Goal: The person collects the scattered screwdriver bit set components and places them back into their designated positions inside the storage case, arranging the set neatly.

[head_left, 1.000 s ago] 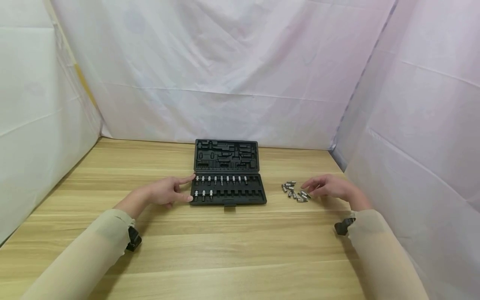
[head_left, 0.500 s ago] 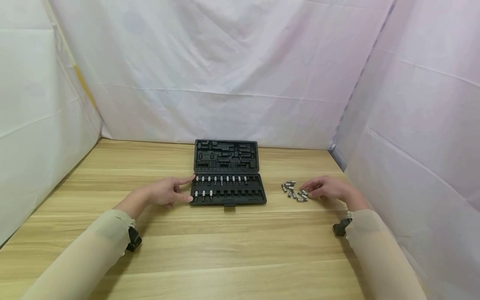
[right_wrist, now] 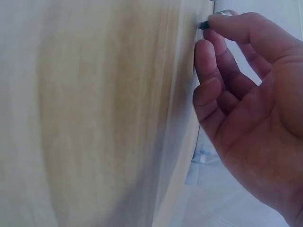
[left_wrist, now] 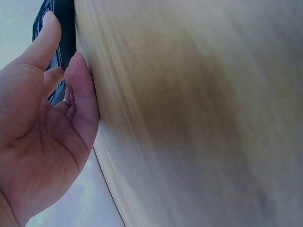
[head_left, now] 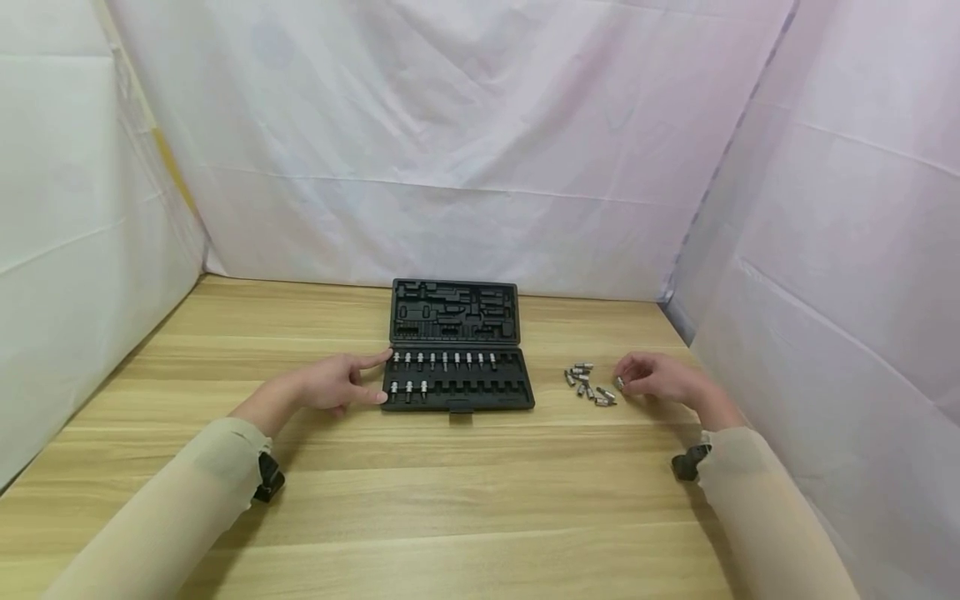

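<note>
A black plastic case [head_left: 480, 372] lies opened flat in the head view. Silver bit sockets stand in its tray: a back row [head_left: 446, 361] of several and 3 at the front left. My left hand [head_left: 333, 385] rests at the case's left side, thumb on the front corner and index finger near the hinge. In the left wrist view its other fingers [left_wrist: 83, 94] are bent beside the case edge. At the right, my right hand [head_left: 660, 377] pinches one bit socket [head_left: 619, 382] between thumb and fingers; its dark tip [right_wrist: 204, 25] shows in the right wrist view.
Several loose bit sockets [head_left: 583, 367] lie on the wooden table [head_left: 465, 500] between the case and my right hand. The raised lid [head_left: 455, 310] has moulded recesses. White cloth [head_left: 450, 150] hangs behind the table and along both sides.
My right hand has taken hold of a bit socket from the right side of the loose pile and drawn it slightly right. The left hand keeps its place on the case.
</note>
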{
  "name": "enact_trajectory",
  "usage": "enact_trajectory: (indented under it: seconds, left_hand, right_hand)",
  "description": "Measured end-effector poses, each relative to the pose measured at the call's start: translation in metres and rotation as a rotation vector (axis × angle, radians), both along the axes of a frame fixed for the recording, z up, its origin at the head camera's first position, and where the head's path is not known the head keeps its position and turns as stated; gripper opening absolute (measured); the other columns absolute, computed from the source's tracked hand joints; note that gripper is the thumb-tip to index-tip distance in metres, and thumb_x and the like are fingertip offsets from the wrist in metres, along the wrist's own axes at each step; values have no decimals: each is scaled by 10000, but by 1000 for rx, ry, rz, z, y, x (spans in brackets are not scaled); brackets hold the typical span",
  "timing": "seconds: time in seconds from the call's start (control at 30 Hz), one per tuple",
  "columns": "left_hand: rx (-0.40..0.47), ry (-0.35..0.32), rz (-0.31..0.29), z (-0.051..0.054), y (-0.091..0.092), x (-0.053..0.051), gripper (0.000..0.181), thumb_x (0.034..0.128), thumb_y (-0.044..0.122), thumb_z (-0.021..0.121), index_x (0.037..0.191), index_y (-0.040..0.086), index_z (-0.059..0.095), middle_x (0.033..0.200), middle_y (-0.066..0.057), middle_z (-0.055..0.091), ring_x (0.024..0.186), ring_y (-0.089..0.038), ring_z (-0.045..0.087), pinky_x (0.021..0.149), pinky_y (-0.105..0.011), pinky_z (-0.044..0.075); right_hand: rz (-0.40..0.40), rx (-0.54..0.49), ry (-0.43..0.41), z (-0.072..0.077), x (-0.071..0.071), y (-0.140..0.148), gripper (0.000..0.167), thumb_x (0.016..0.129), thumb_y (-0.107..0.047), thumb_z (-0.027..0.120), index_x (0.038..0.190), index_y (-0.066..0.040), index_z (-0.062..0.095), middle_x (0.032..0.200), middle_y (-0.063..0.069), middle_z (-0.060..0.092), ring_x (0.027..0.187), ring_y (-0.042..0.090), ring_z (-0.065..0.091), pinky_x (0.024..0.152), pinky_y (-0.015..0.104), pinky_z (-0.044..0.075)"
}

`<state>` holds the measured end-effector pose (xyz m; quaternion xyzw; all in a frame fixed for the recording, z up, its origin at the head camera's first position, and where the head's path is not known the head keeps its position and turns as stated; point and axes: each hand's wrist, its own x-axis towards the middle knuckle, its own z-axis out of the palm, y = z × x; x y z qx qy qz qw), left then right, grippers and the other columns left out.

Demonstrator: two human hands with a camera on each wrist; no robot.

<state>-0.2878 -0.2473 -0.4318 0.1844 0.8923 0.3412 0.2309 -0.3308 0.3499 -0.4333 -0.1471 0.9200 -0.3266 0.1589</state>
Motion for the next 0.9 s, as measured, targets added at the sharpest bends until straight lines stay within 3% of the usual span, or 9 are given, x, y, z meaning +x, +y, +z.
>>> enact_trajectory:
  seconds: [0.2, 0.3, 0.5, 0.67, 0.9]
  left_hand:
    - [-1, -7, -1, 1, 0, 0, 929, 1044, 407, 765, 1769, 218, 216, 888, -94, 555, 649, -176, 551, 652, -349, 560]
    - [-2, -4, 2, 1, 0, 0, 929, 1043, 407, 767, 1768, 215, 219, 886, -92, 553, 652, -177, 550, 652, -349, 560]
    - [-11, 0, 3, 0, 0, 0, 927, 1041, 419, 767, 1767, 225, 225, 897, -99, 563, 648, -175, 553, 656, -349, 560]
    - [-8, -14, 8, -2, 0, 0, 933, 1039, 421, 768, 1770, 239, 216, 915, -97, 560, 665, -172, 553, 660, -342, 567]
    - [-1, -26, 25, -3, -1, -1, 939, 1033, 415, 777, 1770, 259, 218, 918, -91, 546, 678, -174, 547, 659, -341, 574]
  right_hand:
    - [-38, -217, 30, 6, -2, -4, 271, 1045, -52, 663, 1293, 37, 602, 1174, 206, 669, 1055, 206, 672, 867, 348, 619]
    - [-26, -289, 23, 10, -5, -13, 276, 1083, -83, 649, 1310, 50, 565, 1206, 213, 678, 1044, 157, 714, 902, 352, 635]
    - [18, -355, -6, 16, -9, -36, 339, 1088, -96, 658, 1342, 83, 523, 1328, 305, 692, 1092, 217, 769, 929, 360, 645]
    - [4, -392, -36, 16, -12, -55, 455, 1103, -120, 660, 1458, 105, 485, 1393, 365, 639, 1090, 254, 781, 960, 442, 654]
    - [0, -418, -6, 16, -18, -80, 434, 1110, -153, 666, 1505, -1, 567, 1460, 373, 608, 1115, 216, 781, 1032, 512, 628]
